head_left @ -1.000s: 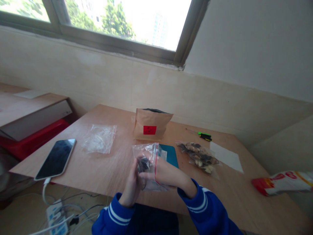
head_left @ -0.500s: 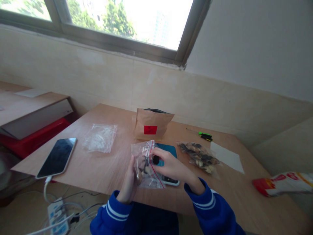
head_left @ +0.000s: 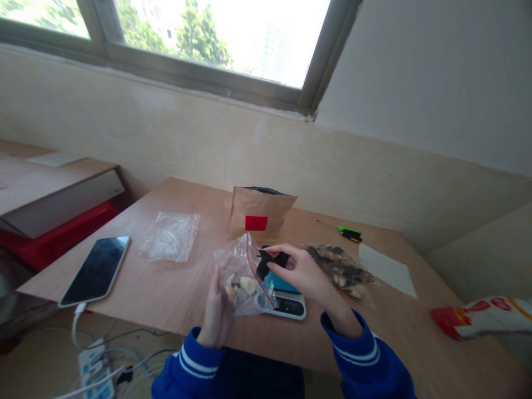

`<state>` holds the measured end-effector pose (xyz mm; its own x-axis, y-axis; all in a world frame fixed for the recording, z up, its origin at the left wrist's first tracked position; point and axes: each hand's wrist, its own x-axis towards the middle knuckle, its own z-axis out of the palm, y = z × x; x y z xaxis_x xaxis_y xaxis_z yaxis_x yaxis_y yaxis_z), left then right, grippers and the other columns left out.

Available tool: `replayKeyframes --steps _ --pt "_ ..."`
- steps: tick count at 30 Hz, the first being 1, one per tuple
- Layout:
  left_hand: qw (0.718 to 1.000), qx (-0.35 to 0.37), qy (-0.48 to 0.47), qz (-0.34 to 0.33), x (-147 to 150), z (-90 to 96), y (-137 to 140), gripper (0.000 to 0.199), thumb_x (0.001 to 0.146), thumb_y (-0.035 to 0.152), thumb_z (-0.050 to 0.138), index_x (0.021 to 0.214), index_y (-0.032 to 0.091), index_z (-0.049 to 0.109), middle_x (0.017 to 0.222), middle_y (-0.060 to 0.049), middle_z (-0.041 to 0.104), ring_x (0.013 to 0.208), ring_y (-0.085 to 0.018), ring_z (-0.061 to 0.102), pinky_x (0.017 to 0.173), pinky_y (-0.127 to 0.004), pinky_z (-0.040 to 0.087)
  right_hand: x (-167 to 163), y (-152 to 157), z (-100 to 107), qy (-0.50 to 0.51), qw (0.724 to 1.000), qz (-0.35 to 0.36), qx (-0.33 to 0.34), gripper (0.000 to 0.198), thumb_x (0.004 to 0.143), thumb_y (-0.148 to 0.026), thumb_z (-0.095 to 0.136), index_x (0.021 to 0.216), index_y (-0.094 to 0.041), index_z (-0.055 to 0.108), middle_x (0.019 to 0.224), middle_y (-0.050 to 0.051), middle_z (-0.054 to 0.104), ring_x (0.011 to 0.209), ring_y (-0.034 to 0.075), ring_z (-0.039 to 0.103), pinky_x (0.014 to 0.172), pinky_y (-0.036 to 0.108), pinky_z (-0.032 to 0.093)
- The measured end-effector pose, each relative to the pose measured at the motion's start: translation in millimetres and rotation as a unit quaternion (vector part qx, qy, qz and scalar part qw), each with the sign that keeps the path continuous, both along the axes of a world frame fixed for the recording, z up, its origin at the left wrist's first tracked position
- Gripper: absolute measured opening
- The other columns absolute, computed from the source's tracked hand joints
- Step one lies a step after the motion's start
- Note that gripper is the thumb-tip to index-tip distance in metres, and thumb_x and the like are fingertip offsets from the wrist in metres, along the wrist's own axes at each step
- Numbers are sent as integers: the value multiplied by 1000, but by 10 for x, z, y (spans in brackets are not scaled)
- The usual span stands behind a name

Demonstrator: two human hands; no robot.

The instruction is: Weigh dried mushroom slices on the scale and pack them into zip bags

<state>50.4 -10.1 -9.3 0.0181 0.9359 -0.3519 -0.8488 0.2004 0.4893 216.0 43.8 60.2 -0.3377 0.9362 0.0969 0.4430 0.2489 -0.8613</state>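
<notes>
My left hand [head_left: 218, 310] is wrapped round the side of a clear zip bag [head_left: 243, 260] with a red seal line and pale and dark dried pieces in its bottom. At the bag's open mouth, my right hand [head_left: 297, 270] pinches a dark, crinkled dried piece [head_left: 270, 262] between thumb and fingers. I cannot tell exactly what kind of food it is. Partly hidden below bag and hand is a kitchen scale [head_left: 291, 308] with a teal top and a dark display. Just right of it lies a filled clear bag [head_left: 343, 271] of similar dried slices.
A brown paper pouch [head_left: 261, 208] with a red label stands behind the scale. Flat clear bags [head_left: 172, 235] and a phone [head_left: 97, 270] on a cable lie left. Green and black-yellow tools [head_left: 349, 233], white paper [head_left: 386, 269] and a red-white packet [head_left: 482, 317] are right.
My right hand has drawn back from the bag's mouth to the right, and the dark dried piece now shows plainly in its fingers. The bag has tilted, uncovering more of the scale.
</notes>
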Motion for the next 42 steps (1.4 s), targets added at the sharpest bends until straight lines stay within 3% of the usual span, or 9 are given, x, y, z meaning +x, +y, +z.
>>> replayKeyframes --steps 6,10,13,17,20,26,30,37,42 --pt "1000 -12 11 19 -19 -57 16 48 95 39 42 141 24 44 130 -10 63 112 -24 64 95 -40 51 117 260 178 130 988 -80 -5 38 72 -31 74 107 -17 69 101 9 73 85 22 70 78 37 57" --pt "1000 -12 2 14 -4 -58 7 50 95 38 44 143 24 42 128 -12 64 109 -24 66 95 -41 51 109 676 481 173 959 -160 154 41 73 -35 74 108 -16 67 102 8 72 87 20 68 82 36 56" --pt "1000 -18 2 14 -1 -77 4 51 95 37 44 144 23 41 128 -12 65 108 -25 67 96 -41 51 18 1017 592 168 935 -167 264 36 78 -31 69 111 -16 66 103 8 71 89 19 67 81 34 55" --pt "999 -17 6 28 -28 -125 5 50 94 35 47 143 24 42 126 -11 66 109 -24 66 97 -39 50 -147 1272 535 69 917 -118 375 23 85 -19 60 106 -17 68 104 8 67 99 19 64 85 32 53" --pt "998 -21 14 54 -56 -130 3 48 92 31 50 140 27 46 123 -7 68 111 -22 65 98 -37 50 -225 1310 413 -17 910 -65 409 20 88 -16 55 104 -19 68 101 8 67 99 18 63 89 32 52" --pt "994 -71 39 72 -69 -15 23 44 93 32 47 137 25 51 120 -6 70 111 -21 65 99 -35 50 -198 1247 199 -67 902 -15 425 24 93 -16 49 114 -16 60 109 11 65 106 20 60 95 34 47" --pt "990 -93 53 92 -73 -32 31 47 92 27 50 139 28 48 117 -3 71 108 -20 67 96 -33 52 -148 1145 150 -84 913 7 398 20 94 -21 49 110 -17 59 107 11 66 102 21 61 92 35 48" --pt "999 -38 8 37 -93 -99 20 47 95 31 43 142 23 45 117 -8 71 111 -23 65 98 -37 50 -38 967 403 -167 934 42 314 19 93 -22 48 94 -15 66 93 10 68 87 20 63 79 33 49" --pt "999 -37 -4 29 -99 -42 36 48 96 35 40 143 23 43 120 -9 69 112 -24 64 99 -38 49 -10 886 563 -173 948 65 260 29 86 -8 51 110 -15 66 112 11 70 102 20 64 91 34 48"
